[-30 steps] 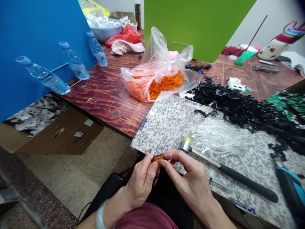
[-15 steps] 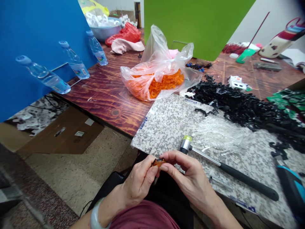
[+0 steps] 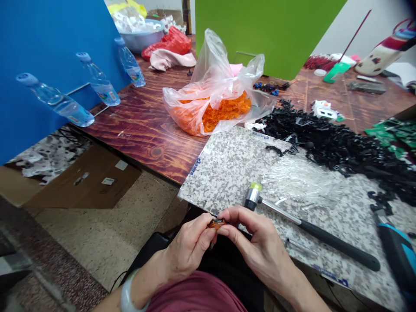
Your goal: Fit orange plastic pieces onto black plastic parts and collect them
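Between my two hands, above my lap, is a small orange translucent plastic part with a black piece on it (image 3: pixel 216 223). My left hand (image 3: pixel 191 242) pinches its left end with thumb and bent fingers. On the other end, the thumb and index finger of my right hand (image 3: pixel 256 236) are closed. Fingertips cover much of the part, so how the two pieces join cannot be made out. Just beyond my right hand lies a hammer (image 3: pixel 292 216) with a yellow-green face and a black handle, resting on a speckled grey board (image 3: pixel 224 173).
Thin clear strips (image 3: pixel 302 182) and a long heap of black plastic parts (image 3: pixel 338 143) cover the board's far side. A clear bag of orange parts (image 3: pixel 224 112) sits behind. Water bottles (image 3: pixel 97 80) lean by a blue panel (image 3: pixel 55 34). A blue-black tool (image 3: pixel 396 251) lies right.
My hands keep their grip on the orange and black part, which has tilted slightly and shows more of its black piece. The view has shifted a little.
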Available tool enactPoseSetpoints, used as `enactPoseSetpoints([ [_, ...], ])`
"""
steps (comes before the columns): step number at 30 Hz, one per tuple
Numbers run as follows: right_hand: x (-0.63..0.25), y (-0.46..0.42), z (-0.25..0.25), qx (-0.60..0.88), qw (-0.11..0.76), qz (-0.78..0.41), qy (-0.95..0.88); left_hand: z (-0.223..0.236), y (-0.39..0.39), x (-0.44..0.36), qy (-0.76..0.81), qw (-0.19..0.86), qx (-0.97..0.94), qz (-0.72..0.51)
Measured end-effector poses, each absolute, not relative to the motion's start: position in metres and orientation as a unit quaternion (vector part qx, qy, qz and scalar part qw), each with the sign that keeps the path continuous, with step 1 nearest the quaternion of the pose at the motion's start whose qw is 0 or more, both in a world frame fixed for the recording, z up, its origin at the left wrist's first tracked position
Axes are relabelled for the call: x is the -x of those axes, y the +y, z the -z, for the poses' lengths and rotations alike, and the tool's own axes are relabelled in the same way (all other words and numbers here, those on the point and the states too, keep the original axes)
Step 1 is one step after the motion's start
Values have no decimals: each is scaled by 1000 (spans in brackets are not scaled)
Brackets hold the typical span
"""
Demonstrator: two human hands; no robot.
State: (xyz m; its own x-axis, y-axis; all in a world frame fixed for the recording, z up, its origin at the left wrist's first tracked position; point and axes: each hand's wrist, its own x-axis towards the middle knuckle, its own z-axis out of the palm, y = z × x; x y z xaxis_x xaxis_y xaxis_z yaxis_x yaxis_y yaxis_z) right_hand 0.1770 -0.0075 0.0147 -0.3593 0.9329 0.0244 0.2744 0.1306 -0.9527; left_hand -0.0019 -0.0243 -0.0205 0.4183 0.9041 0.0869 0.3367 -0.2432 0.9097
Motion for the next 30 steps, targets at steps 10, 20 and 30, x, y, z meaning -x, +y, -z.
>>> enactPoseSetpoints([
  [10,-176,-9,-16,436,353,-480,-674,22,-25,1,406,412,-743,-337],
  [20,-185,-10,-5,434,348,-475,-682,26,-19,1,359,407,-768,-340],
  [30,-195,-23,7,415,398,-460,-677,26,-22,1,343,389,-791,-325],
])
